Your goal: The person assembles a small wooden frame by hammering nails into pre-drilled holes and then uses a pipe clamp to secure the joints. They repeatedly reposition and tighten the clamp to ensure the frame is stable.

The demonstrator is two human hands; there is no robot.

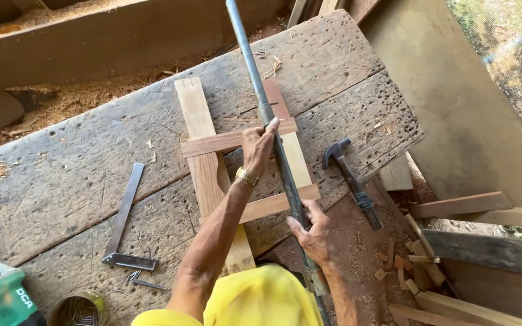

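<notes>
1. The left hand point(258, 145) is closed around the long grey metal bar point(267, 115), thumb tip up against it, right where the bar crosses the upper cross strip of the wooden frame point(237, 175). A gold wristwatch point(247, 177) sits on that wrist.
2. The right hand point(313, 232) grips the same bar lower down, fingers wrapped round it, just below the frame's lower cross strip.
3. The bar runs from the top edge of the view down to the person's yellow shirt point(255, 299); its lower end carries what seems to be a fitting, hard to make out.
4. The frame is two pale long slats joined by two cross strips, lying flat on the weathered plank surface point(80, 175); the bar lies along the right slat.
5. A claw hammer point(351, 181) rests just right of the frame, near the surface's broken right edge.
6. A steel try square point(125, 226) and loose nails point(143, 281) lie left of the frame, with bare planks between them.
7. A green power tool point(4, 296) and a tin of nails point(80, 309) sit at the lower left corner.
</notes>
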